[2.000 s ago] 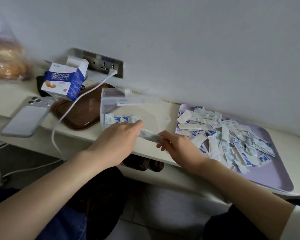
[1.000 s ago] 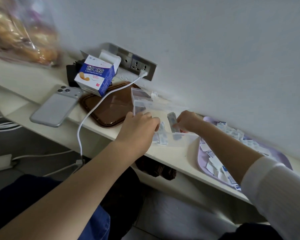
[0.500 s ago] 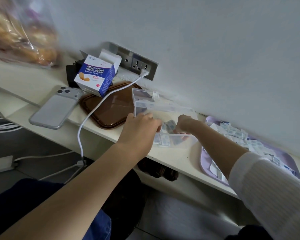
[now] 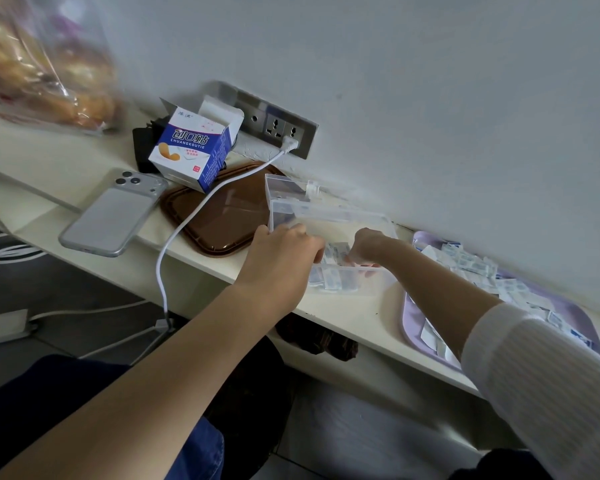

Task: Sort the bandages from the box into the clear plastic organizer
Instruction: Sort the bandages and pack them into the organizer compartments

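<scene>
Reaching into the organizer (image 4: 347, 214), the left hand (image 4: 282, 259) and right hand (image 4: 369, 247) mask their grip: cannot tell

My clear, smooth plastic organizer (image 4: 342, 218) is glossy, as is the brown rectangular plastic tray (image 4: 238, 221). The blue-and-white box (image 4: 187, 150) is matt cardboard; my white right sleeve (image 4: 548, 382) is ribbed knit cloth.

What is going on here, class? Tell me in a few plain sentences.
A person is sorting bandages into a clear plastic organizer on a shelf. The left hand is at its near left corner; the right hand reaches in among bandages lined along its front wall. Many loose bandages lie heaped on a purple tray to the right. The open bandage box stands by a brown tray.
</scene>
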`<move>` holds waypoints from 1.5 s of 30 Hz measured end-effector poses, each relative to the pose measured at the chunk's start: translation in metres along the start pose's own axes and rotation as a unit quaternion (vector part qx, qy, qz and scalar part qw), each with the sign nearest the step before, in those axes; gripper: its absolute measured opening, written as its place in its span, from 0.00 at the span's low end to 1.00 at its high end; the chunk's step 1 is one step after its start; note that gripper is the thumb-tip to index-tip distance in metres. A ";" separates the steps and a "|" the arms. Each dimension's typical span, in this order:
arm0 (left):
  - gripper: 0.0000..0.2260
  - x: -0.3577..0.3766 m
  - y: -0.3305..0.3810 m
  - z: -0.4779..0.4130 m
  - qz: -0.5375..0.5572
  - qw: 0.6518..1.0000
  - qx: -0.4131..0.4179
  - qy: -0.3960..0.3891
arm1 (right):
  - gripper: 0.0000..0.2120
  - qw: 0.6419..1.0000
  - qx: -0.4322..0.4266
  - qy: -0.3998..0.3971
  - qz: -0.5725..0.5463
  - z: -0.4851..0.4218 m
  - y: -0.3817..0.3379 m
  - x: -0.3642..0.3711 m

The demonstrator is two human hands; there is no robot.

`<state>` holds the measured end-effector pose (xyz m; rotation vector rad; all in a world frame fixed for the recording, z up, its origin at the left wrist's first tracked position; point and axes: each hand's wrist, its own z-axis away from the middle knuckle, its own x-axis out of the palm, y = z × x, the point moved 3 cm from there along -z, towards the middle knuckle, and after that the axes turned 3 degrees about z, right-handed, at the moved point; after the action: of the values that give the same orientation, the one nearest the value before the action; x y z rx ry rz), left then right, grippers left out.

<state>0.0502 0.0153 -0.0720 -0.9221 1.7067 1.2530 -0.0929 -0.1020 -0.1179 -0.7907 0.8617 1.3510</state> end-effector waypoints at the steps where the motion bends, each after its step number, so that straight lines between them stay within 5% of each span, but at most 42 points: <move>1: 0.14 0.001 0.000 0.000 0.000 1.000 0.000 0.001 | 0.13 1.000 0.001 0.003 0.002 0.000 0.000 0.000; 20: 0.14 0.005 0.000 -0.003 -0.016 1.000 0.000 0.007 | 0.12 0.993 -0.084 0.046 0.067 -0.002 0.005 -0.001; 24: 0.13 0.007 0.002 -0.004 -0.038 0.999 -0.002 0.019 | 0.13 0.980 -0.132 0.149 0.003 0.020 0.013 -0.010; 29: 0.10 0.014 0.010 -0.003 -0.080 0.996 0.005 0.030 | 0.14 0.912 -0.240 0.330 -0.032 0.072 0.033 -0.015; 33: 0.11 0.017 0.018 -0.003 -0.109 0.993 0.014 0.046 | 0.12 0.884 -0.265 0.383 -0.046 0.092 0.075 -0.007; 39: 0.11 0.035 0.046 0.003 -0.117 0.978 0.122 0.121 | 0.14 0.936 -0.168 0.308 -0.010 0.081 0.169 0.021; 45: 0.14 0.081 0.091 0.005 -0.073 0.975 0.202 0.053 | 0.30 0.981 -0.052 0.185 -0.010 0.064 0.239 0.035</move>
<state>-0.0631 0.0349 -0.1127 -0.8597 1.8500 0.7318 -0.3260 -0.0132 -0.1155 -1.1526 1.0732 1.2575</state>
